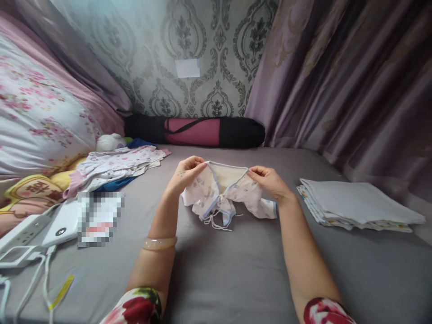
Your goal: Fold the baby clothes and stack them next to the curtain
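A small white baby top (241, 193) with a light blue edge and a faint print is held up by its shoulders over the grey sheet (229, 274). My left hand (189, 171) pinches the shoulder on the left side of the neckline. On the other side, my right hand (266, 180) pinches the matching shoulder between thumb and fingers. White tie strings hang in a bow at the front, and the lower part of the top rests on or just above the sheet.
Folded white cloths (357, 204) lie at the right. Spread printed clothes (118, 164) are at the left, beside a white power bank (65, 225), a power strip (25, 231) and cables. A black and maroon roll bag (194, 131) lies along the wall.
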Motion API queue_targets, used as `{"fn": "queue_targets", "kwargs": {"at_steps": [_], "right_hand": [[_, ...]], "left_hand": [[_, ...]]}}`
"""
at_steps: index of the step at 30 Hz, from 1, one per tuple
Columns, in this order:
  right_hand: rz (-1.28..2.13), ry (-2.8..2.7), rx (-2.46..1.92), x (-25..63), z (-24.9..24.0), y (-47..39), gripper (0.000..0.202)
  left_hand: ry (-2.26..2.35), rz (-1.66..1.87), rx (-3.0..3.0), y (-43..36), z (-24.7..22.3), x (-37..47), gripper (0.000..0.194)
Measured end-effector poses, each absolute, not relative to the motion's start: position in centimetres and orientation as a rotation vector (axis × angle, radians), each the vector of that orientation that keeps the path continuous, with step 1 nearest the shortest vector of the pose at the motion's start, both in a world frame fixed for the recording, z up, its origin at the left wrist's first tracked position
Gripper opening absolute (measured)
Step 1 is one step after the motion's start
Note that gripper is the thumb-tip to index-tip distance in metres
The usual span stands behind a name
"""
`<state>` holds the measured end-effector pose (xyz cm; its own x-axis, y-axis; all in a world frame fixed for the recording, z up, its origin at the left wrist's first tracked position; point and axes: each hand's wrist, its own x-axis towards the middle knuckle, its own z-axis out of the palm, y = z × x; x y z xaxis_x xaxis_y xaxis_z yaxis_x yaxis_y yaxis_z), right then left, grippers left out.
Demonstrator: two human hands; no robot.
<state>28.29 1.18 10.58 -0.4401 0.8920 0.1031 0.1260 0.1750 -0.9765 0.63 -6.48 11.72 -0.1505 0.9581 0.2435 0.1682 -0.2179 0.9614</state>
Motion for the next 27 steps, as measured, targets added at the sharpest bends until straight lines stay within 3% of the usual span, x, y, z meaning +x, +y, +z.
{"fn": "queue_targets", "kwargs": {"at_steps": [14,20,27], "right_hand": [[0.992,-2.088,-0.888,28.2,21.1,-0.3,0.054],[1.106,-2.047,-0.800,29.5,24.4,-2.5,0.048],[0.996,-2.174,-0.878,28.3,24.6,-2.7,0.047]], "left_hand": [[1.553,1.308,2.196,-10.0,22.1,-2.2,0.025],[1.455,1.577,1.979,-13.9,24.2,-2.0,0.030],[1.469,1.332,1.862,-12.6,23.7,-2.3,0.034]]}}
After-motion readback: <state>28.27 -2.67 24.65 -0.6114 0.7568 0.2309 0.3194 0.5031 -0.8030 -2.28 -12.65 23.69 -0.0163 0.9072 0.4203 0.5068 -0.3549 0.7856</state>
